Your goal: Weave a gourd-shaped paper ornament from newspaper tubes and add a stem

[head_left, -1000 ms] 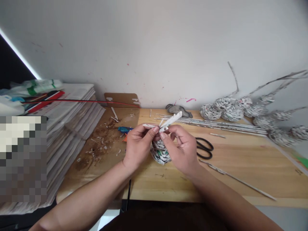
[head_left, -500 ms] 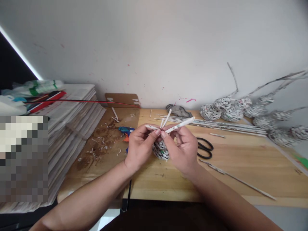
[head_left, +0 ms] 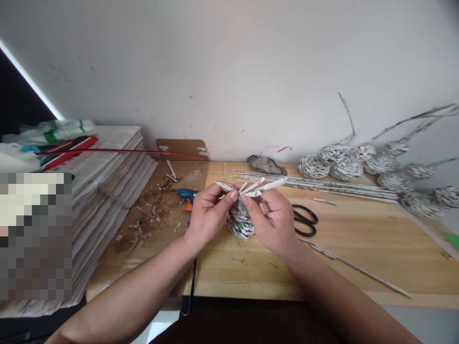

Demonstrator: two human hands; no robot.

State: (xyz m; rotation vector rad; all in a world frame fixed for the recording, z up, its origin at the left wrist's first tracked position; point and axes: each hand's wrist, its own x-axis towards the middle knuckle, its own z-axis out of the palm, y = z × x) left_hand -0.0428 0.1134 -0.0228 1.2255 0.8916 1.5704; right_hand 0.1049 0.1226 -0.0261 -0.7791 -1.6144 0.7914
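A small gourd-shaped piece woven from rolled newspaper strips (head_left: 241, 224) hangs between my hands, over the wooden table. Several white paper ends (head_left: 267, 185) fan out from its top. My left hand (head_left: 210, 215) pinches the top on the left with thumb and forefinger. On the other side, my right hand (head_left: 273, 220) is closed on the paper ends with its thumb pressed near the neck. Fingers hide part of the neck. Beside my right hand lie the black handles of scissors (head_left: 306, 220), and a blue glue gun (head_left: 186, 195) is partly behind my left hand.
Woven paper gourds (head_left: 344, 167) line the right back against the wall. Long paper rods (head_left: 340, 188) and a grey cloth (head_left: 267, 165) lie behind my hands. A single rod (head_left: 373, 275) rests at right front. Stacked newspapers (head_left: 118, 191) rise at left, beside a brown board (head_left: 143, 248) with scraps.
The woven piece has tilted, so more of its body and neck shows below my fingers. Its upright paper ends now lean lower, to the right. Both hands keep their hold.
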